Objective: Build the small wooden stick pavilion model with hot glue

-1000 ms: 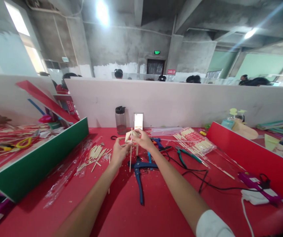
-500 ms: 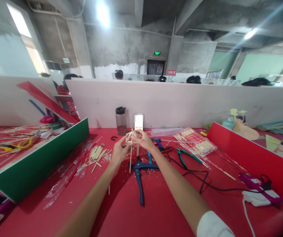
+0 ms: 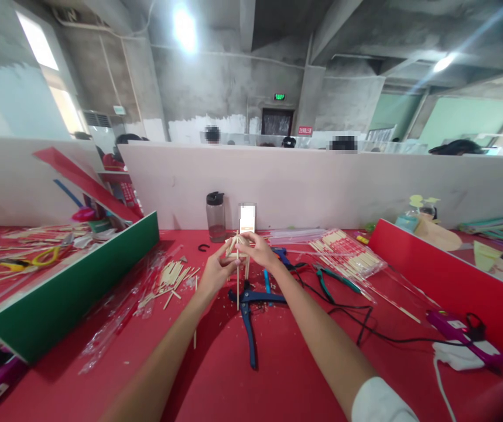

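Note:
Both of my hands grip a small frame of thin wooden sticks (image 3: 238,281) above the red table, its legs pointing down. My left hand (image 3: 217,269) closes on its left side, near the crossing sticks. On the upper right side, the fingers of my right hand (image 3: 255,249) press near its top. Just below lies a blue-handled cutter (image 3: 247,322). A loose pile of short sticks (image 3: 173,276) is left of my left hand. Behind the frame stands a lit phone (image 3: 247,218), with a dark-lidded bottle (image 3: 215,218) beside it.
Green-handled pliers (image 3: 336,281), black cables (image 3: 365,325) and bundled sticks (image 3: 350,252) lie at right. A green divider (image 3: 79,281) and a red divider (image 3: 448,281) flank the table (image 3: 295,375). Heads show beyond the white partition (image 3: 321,187).
The stick frame has shifted slightly right, and its front leg now hangs more upright. My left hand has moved a little right with it; both hands keep their hold.

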The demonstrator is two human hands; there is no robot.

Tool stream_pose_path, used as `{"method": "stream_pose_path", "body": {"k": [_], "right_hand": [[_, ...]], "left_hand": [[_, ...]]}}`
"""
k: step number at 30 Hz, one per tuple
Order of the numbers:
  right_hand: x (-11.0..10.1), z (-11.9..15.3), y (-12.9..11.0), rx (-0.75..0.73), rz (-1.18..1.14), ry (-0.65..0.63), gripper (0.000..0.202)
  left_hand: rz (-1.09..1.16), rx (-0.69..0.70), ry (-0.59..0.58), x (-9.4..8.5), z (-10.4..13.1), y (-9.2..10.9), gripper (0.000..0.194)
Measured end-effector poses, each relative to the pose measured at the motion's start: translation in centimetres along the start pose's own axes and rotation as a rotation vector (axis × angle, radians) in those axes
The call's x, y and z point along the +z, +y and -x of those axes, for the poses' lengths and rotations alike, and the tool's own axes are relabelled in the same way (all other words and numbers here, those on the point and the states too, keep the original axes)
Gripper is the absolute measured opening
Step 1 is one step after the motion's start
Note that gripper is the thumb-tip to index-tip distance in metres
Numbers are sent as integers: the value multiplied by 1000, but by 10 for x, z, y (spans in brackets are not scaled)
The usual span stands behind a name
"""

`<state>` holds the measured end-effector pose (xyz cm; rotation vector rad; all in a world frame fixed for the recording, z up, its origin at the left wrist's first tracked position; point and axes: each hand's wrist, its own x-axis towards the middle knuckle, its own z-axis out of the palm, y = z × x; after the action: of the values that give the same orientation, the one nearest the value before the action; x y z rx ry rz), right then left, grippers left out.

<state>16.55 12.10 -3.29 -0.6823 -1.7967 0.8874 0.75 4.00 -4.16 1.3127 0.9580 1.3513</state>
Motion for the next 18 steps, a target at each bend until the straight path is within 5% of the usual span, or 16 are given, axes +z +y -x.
{"method": "stream_pose_path", "body": {"k": [18], "right_hand": [[8, -5, 1, -14, -24, -34, 37]], "left_hand": [[52, -2, 54, -3, -2, 0, 109]]}}
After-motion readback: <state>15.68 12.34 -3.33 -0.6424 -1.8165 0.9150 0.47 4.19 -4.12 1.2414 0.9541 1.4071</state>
